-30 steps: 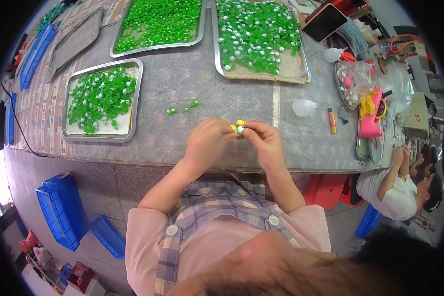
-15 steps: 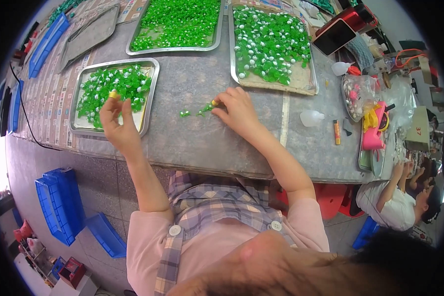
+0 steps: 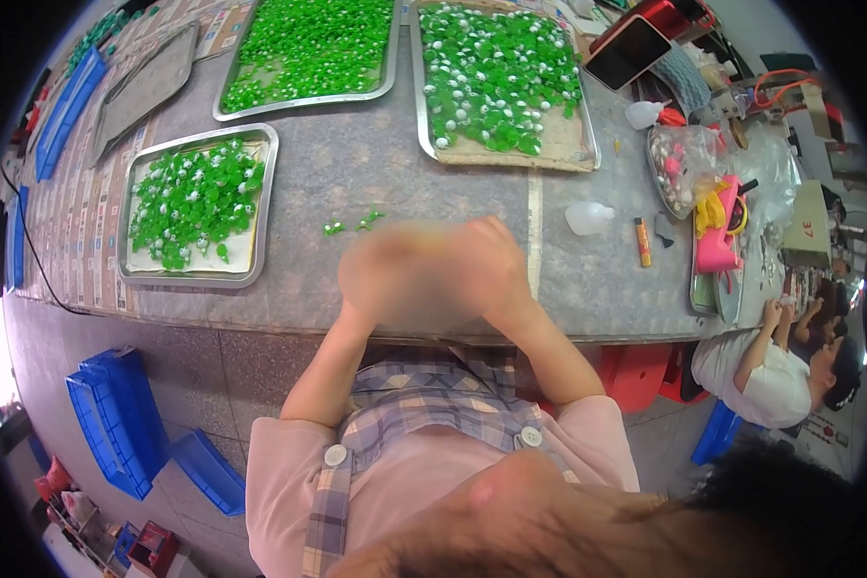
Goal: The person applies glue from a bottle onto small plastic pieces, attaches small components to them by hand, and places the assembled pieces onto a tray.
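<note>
- Although the left hand point(image 3: 376, 275) and right hand point(image 3: 491, 272) come together over the near side of the table point(image 3: 308, 173), a blur covers them; I cannot tell whether their fingers are open, closed or gripping something.
- Small green pieces point(image 3: 333, 228) lie just beyond the hands, right of the near left tray point(image 3: 269, 207).
- I'd judge them light, smooth and perhaps slippery, stiffness uncertain; a gentle fingertip pinch on the thicker part seems best, sparing thin bits.
- Anything between the palms is hidden, the pieces' exact shape is too small to read, and the far middle tray point(image 3: 303, 105) is cut off.
</note>
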The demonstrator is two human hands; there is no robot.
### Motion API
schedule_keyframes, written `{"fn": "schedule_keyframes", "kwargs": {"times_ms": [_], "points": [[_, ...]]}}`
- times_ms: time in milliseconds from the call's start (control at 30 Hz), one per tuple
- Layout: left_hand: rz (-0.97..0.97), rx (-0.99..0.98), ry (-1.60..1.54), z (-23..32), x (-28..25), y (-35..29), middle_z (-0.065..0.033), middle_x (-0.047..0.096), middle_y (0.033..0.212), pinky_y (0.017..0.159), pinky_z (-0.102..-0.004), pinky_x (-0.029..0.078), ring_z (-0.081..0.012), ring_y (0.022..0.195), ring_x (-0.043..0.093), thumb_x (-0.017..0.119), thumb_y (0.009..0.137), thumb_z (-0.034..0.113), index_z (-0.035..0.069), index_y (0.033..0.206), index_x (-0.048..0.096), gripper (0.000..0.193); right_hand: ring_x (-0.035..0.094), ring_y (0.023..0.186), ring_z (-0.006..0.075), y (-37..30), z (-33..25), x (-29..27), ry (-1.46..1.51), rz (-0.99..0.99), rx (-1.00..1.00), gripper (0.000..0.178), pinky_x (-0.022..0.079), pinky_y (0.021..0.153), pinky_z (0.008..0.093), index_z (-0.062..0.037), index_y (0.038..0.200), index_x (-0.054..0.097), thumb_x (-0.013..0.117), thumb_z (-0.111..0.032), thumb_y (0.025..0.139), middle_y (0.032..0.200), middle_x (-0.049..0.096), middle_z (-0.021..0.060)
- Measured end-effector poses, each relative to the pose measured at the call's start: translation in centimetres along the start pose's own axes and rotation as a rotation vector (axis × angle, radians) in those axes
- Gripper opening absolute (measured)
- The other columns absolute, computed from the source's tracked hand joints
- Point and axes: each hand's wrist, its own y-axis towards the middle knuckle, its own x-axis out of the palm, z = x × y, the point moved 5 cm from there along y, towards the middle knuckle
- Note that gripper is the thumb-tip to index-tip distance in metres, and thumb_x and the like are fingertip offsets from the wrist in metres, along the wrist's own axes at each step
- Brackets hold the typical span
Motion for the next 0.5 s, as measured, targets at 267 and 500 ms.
{"fn": "schedule_keyframes", "kwargs": {"times_ms": [267,500], "points": [[-0.019,-0.151,-0.258,-0.8,1.3,0.1,-0.0061,0.057,0.074,0.062,-0.0233,0.044,-0.011,0.063,0.053,0.054,0.074,0.009,0.0,0.088,0.055,0.017,0.044,0.086,0.0169,-7.1,8.9,-9.4,0.021,0.863,0.5,0.033,0.035,0.072,0.0252,-0.0026,0.095,0.046,0.061,-0.008,0.066,0.092,0.048,0.0095],[-0.046,-0.18,-0.368,-0.4,2.5,-0.3,-0.0055,0.055,0.077,0.061,-0.0228,0.046,-0.01,0.067,0.052,0.053,0.075,0.01,0.002,0.093,0.053,0.02,0.047,0.089,0.0166,-6.3,12.5,-7.3,0.147,0.409,0.652,0.039,0.038,0.073,0.0266,-0.0002,0.1,0.044,0.061,-0.011,0.067,0.1,0.049,0.0083]]}}
